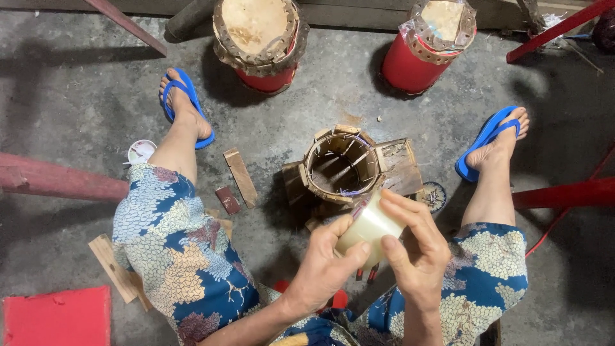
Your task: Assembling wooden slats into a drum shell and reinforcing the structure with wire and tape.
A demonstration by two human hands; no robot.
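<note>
Both hands hold a roll of clear tape [369, 226] just above my lap. My left hand [323, 266] grips its lower side, thumb on the roll. My right hand [415, 247] wraps over its right side, fingers curled across the top. Right beyond the roll, on the concrete floor between my legs, stands a small open wooden barrel frame [341, 165] made of upright slats with wire hoops, resting on flat wooden boards [400, 165].
Two red drums [259, 41] [428, 45] with rough paper tops stand at the far side. Loose wood strips [240, 177] [115, 269] lie left of the frame. A red flat piece [56, 317] sits bottom left; red bars [57, 179] [564, 192] flank my legs.
</note>
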